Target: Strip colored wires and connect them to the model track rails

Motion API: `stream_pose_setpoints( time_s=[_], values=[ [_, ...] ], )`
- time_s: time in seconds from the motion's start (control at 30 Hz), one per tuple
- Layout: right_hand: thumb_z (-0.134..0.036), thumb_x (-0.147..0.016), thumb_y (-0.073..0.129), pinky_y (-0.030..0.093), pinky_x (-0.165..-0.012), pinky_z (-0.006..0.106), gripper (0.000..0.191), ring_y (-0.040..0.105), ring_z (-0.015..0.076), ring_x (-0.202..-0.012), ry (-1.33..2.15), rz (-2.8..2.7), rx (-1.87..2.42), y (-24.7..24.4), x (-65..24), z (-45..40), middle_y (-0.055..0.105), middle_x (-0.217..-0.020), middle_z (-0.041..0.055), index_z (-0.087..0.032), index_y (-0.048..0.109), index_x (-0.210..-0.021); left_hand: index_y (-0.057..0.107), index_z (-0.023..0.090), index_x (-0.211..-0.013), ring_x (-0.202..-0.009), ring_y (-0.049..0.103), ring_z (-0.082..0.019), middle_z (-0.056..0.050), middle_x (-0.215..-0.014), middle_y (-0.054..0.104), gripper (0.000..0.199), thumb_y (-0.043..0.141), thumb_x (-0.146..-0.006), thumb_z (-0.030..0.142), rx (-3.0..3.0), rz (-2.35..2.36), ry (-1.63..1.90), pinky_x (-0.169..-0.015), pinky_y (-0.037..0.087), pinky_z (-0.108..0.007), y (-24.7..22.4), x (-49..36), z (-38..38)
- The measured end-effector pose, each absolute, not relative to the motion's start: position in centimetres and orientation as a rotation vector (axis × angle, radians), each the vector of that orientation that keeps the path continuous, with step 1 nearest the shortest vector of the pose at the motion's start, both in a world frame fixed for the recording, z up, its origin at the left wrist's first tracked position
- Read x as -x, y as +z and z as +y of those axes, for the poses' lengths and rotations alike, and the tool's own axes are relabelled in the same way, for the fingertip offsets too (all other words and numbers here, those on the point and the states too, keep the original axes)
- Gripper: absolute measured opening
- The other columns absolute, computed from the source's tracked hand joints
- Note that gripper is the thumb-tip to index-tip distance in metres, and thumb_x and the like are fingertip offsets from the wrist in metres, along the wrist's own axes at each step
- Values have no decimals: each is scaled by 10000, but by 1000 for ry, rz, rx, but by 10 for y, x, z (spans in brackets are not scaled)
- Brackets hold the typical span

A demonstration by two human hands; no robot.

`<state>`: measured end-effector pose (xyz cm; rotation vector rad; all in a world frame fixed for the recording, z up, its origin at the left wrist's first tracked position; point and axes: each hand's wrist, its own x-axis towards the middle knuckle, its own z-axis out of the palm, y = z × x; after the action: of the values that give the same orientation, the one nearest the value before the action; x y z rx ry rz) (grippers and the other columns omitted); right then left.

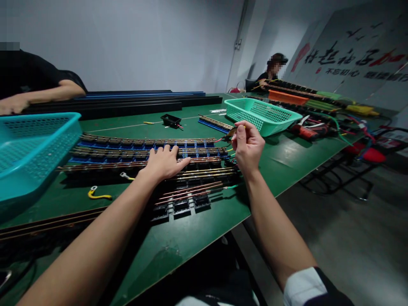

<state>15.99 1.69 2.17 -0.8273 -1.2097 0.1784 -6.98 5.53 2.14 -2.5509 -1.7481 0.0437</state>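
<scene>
My left hand [165, 161] lies with its fingers spread on the middle of several long strips of blue and black plastic carrying brass and copper rods [137, 153]. My right hand [250, 142] is closed in a pinch by the right ends of those strips. A small dark, brownish piece shows at its fingertips, too small to name. Short coloured wires come out of the strip ends beside it. Nearer to me, a black-based strip with copper-coloured rods [191, 193] ends in a green wire [230, 187]. A yellow wire with a ring terminal [98, 194] lies left of it.
A blue plastic basket [60, 140] stands at left, a green basket [264, 114] at the back right. Between them sits a small black tray [171, 120]. Long black bars [143, 104] lie along the back. Two other people are at the table. Its edge runs diagonally at right.
</scene>
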Motion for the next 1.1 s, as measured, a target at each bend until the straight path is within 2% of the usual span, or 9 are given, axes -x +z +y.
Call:
stream_pose_setpoints(
  time_s=[0.3, 0.53, 0.8, 0.97, 1.1],
  values=[
    [-591, -900, 620, 393, -463, 241, 357, 487, 76, -498, 220, -1246, 885, 14, -164, 32, 569, -638, -52, -240, 619, -967, 467, 144, -1466, -1382, 436, -427, -219, -1574, 381, 878, 164, -914, 755, 2632, -1823, 63, -1117, 319, -618, 30, 69, 55],
    [-588, -883, 647, 385, -464, 232, 366, 499, 71, -502, 222, -1240, 928, 10, -165, 33, 588, -637, -50, -228, 631, -944, 398, 159, -1528, -1446, 354, -443, -188, -1654, 237, 960, 164, -873, 821, 2643, -1861, 111, -1159, 281, -621, 30, 69, 57],
    [-562, -856, 690, 375, -455, 220, 347, 492, 71, -485, 241, -1215, 954, 7, -169, 35, 584, -612, -51, -223, 634, -900, 361, 103, -1541, -1469, 313, -445, -198, -1669, 157, 1024, 167, -857, 839, 2688, -1875, 156, -1180, 249, -634, 34, 66, 60],
    [-610, -822, 695, 321, -445, 227, 410, 433, 69, -467, 213, -1203, 999, 7, -166, 35, 522, -567, -53, -206, 643, -775, 339, 104, -1552, -1506, 241, -422, -203, -1668, 149, 1030, 181, -851, 842, 2704, -1836, 184, -1196, 216, -626, 35, 68, 73],
    [-562, -822, 705, 267, -455, 235, 397, 380, 69, -486, 237, -1285, 1056, 7, -160, 31, 509, -559, -39, -184, 687, -704, 394, 115, -1512, -1495, 279, -408, -210, -1630, 285, 998, 166, -856, 832, 2739, -1793, 121, -1174, 268, -612, 35, 71, 81]
  ],
)
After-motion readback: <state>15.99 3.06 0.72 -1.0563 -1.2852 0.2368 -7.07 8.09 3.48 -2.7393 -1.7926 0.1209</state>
